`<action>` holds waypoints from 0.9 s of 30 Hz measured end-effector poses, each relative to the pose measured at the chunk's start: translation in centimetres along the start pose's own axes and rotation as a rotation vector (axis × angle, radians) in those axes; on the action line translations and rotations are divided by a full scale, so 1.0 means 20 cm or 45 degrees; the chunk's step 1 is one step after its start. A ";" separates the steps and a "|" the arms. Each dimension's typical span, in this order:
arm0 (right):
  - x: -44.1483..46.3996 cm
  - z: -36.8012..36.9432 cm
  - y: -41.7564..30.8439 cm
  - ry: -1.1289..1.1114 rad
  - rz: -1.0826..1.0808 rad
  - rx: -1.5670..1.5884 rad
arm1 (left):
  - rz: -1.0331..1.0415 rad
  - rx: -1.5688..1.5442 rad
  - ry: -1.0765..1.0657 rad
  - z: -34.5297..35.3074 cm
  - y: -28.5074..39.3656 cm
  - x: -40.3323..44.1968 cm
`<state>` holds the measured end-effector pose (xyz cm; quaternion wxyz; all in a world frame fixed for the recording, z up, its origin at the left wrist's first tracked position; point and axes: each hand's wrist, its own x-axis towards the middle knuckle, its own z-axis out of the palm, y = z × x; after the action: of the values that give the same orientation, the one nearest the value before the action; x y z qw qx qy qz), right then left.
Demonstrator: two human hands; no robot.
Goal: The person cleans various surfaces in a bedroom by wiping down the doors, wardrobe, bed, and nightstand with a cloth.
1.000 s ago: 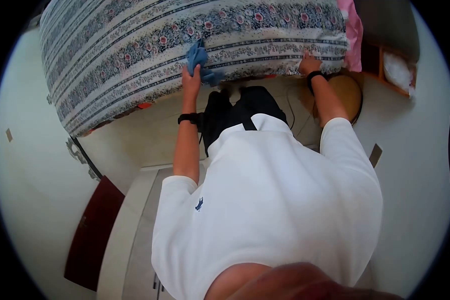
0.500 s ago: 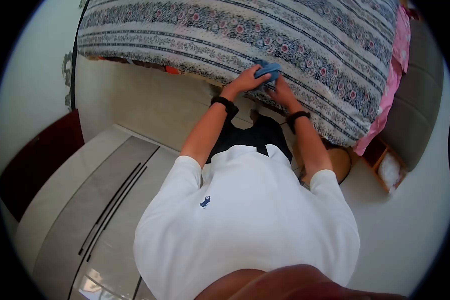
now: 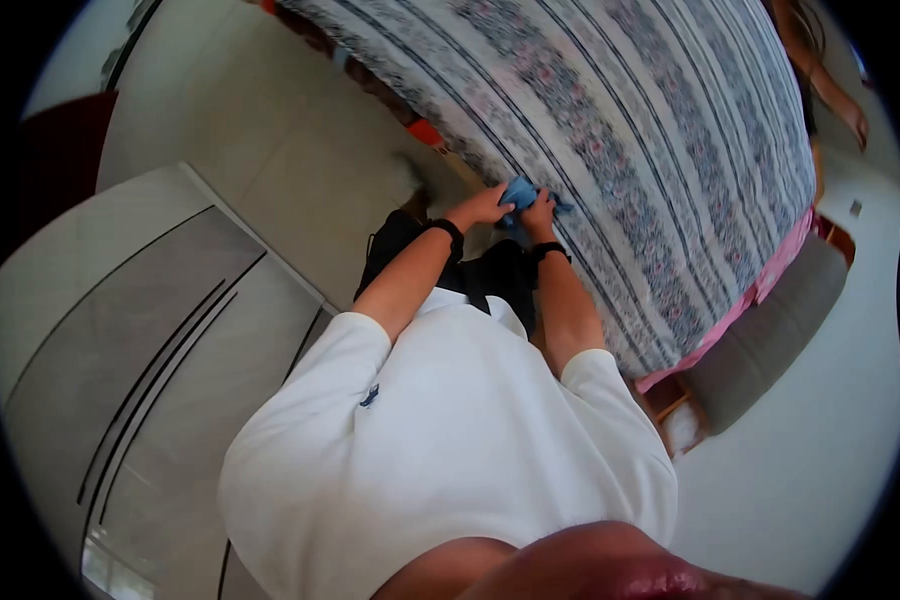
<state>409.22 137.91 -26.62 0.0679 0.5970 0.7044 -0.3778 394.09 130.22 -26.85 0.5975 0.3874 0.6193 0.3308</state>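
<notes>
A small crumpled blue cloth is bunched between my two hands at the near edge of the bed. My left hand has its fingers closed on the left part of it. On the other side, my right hand grips it as well, and some blue fabric shows past those fingers. Just beyond both hands lies the striped floral bedspread. Whether the cloth touches the bedspread, I cannot tell.
A pale wardrobe with long dark handles stands to the left. The grey headboard and a small open wooden nightstand are at the right. Another person's bare limb shows at the far right side of the bed.
My view has turned, so the bed now slants down to the right. The cloth stays in both hands, which are closer together. Another person's limb has come into view.
</notes>
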 end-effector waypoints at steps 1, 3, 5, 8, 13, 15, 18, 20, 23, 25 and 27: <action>0.05 0.06 -0.07 -0.026 -0.037 -0.019 | -0.041 0.079 -0.056 -0.13 0.03 -0.05; 0.16 0.21 -0.20 -0.028 -0.244 -0.077 | -0.081 0.139 -0.079 -0.39 0.02 -0.13; 0.25 0.32 -0.40 -0.091 -0.424 0.046 | 0.121 0.249 0.133 -0.65 0.01 -0.18; 0.38 0.42 -0.75 -0.264 -0.595 0.538 | -0.014 0.316 0.266 -0.94 0.16 -0.21; 0.52 0.36 -1.20 -0.566 -0.271 1.166 | 0.068 0.136 0.603 -1.13 0.36 -0.20; 0.47 0.17 -1.39 -0.573 -0.153 1.144 | 0.150 0.186 0.781 -1.14 0.37 -0.16; 0.54 0.10 -1.47 -0.585 0.053 1.127 | 0.135 0.070 0.451 -1.23 0.35 -0.10; 0.61 0.09 -1.44 -0.844 0.101 1.500 | 0.193 0.111 0.404 -1.25 0.35 -0.05; 0.66 0.06 -1.42 -0.977 0.117 1.901 | 0.184 0.304 0.058 -1.39 0.41 0.05; 0.74 -0.01 -1.54 -0.965 0.134 2.083 | 0.306 0.365 0.009 -1.50 0.42 0.18; 0.76 -0.06 -1.57 -0.664 0.098 2.244 | 0.502 0.270 0.061 -1.60 0.48 0.20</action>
<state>377.45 150.54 -19.99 -0.2423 0.3518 0.1038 -0.8982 363.07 140.04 -18.31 0.4623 0.5537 0.5770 0.3832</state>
